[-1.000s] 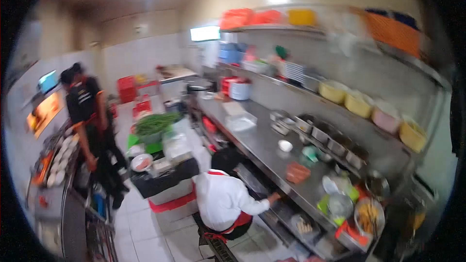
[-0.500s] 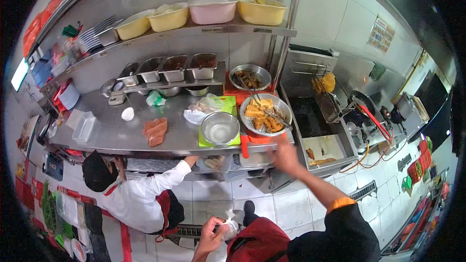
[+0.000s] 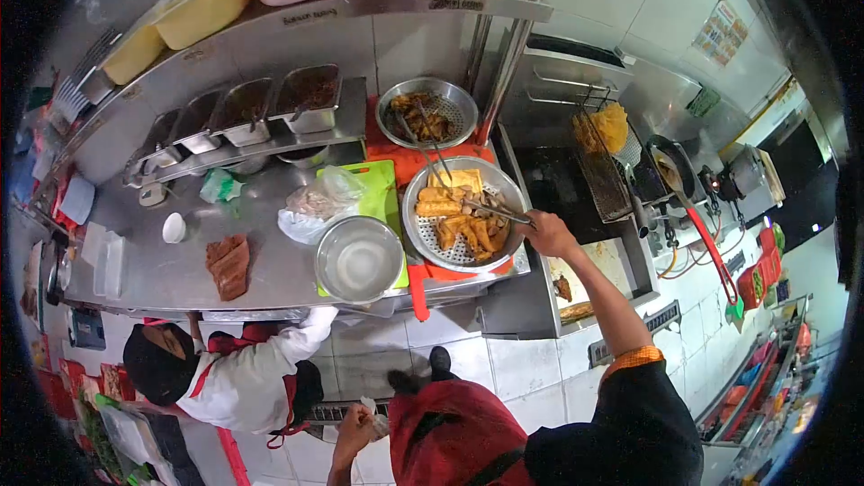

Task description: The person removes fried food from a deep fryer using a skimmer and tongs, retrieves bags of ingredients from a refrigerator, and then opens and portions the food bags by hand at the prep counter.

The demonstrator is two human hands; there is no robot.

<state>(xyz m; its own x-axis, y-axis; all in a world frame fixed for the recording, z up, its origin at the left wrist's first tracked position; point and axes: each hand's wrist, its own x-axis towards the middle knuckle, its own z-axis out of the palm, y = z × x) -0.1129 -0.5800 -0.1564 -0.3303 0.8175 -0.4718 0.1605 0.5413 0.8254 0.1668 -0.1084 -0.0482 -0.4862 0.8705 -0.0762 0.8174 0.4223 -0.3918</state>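
My right hand [image 3: 547,234] is closed round the end of metal tongs [image 3: 500,212]. The tongs reach over a perforated metal colander [image 3: 416,236] of golden fried pieces [image 3: 468,232]. Low in view, my left hand [image 3: 354,430] pinches a small clear plastic bag [image 3: 379,419] in front of my red apron [image 3: 450,436]. What the bag holds is hard to make out now. Left of the colander, a metal bowl of cloudy liquid [image 3: 359,259] stands on a green cutting board [image 3: 380,184], beside a plastic bag [image 3: 326,196].
A co-worker in white [image 3: 243,378] bends at the counter's front edge. A second colander [image 3: 427,117] of darker fried food stands behind. To the right are a fryer [image 3: 553,189], a wire basket [image 3: 605,171] and a red-handled pan [image 3: 675,171]. A shelf [image 3: 396,7] overhangs the counter.
My right hand has come up to the tongs and taken hold of them. My left hand with the bag sits lower and further left. The camera view has shifted closer to the counter.
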